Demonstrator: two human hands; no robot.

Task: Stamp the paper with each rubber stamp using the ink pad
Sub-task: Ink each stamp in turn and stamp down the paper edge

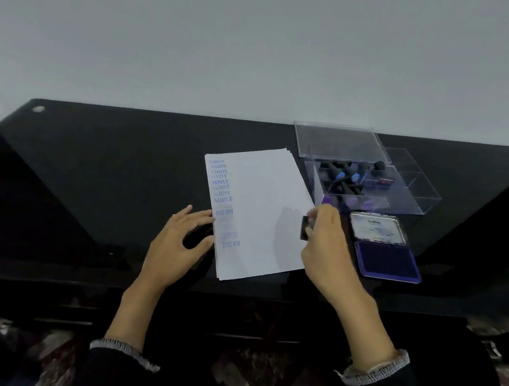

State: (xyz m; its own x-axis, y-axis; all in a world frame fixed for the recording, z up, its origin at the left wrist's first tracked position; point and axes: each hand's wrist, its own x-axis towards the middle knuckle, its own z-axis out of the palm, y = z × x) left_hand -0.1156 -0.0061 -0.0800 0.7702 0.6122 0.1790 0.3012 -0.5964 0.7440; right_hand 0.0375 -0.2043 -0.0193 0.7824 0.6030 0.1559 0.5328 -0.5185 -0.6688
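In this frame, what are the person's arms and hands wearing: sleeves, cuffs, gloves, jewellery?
Both hands, left hand and right hand, are bare, with no gloves and no rings or watch visible. Both forearms are uncovered: dark sleeves are pushed back toward the elbows, each ending in a light grey, ribbed-looking cuff, the left cuff and the right cuff. No markings show.

The paper (260, 212) lies on the table (111, 165) in front of me. My left hand (178, 241) rests at its left edge. My right hand (325, 245) holds a stamp (304, 231) over its right edge. The ink pad (387, 260) sits right of the paper (lid up), and the stamp box (370, 187) sits behind the pad.
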